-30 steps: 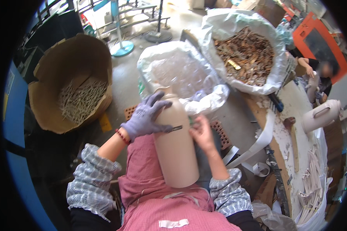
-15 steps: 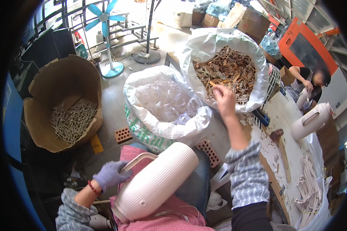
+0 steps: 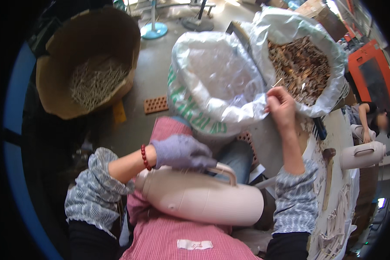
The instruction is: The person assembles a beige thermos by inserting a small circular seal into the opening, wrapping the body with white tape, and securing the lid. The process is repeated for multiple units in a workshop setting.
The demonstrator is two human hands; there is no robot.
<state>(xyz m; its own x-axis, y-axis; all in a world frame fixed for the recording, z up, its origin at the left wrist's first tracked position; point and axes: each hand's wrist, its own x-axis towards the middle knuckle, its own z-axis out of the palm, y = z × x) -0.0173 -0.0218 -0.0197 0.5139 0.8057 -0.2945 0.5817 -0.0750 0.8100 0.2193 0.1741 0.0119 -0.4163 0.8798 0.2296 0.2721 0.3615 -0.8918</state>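
Across my lap, on a pink apron (image 3: pixel 160 234), a pale pink thermos jug (image 3: pixel 203 195) lies nearly level, its base to the right. My left hand (image 3: pixel 180 151), in a lilac glove, is closed over the jug's handle (image 3: pixel 229 173). My bare right hand (image 3: pixel 281 106) is raised with its fingers pinched round a thin pale stick (image 3: pixel 277 82), too small to name exactly. It hovers between a white sack (image 3: pixel 216 110) of clear plastic rings (image 3: pixel 223 65) and another white sack (image 3: pixel 333 47) of small brown pieces (image 3: pixel 299 65).
At the left stands a cardboard drum (image 3: pixel 52 82) with thin pale sticks (image 3: pixel 97 82) in it. On the worktable at the right are a hammer (image 3: pixel 328 177), another pink jug (image 3: pixel 362 156) and pale strips (image 3: pixel 336 225). A co-worker (image 3: pixel 368 117) sits beyond. A perforated brick (image 3: pixel 156 105) lies on the floor.
The view has tilted down. The jug has swung from slanted to nearly level, and my left hand has moved right along with it. My right hand has drawn back from over the brown pieces.
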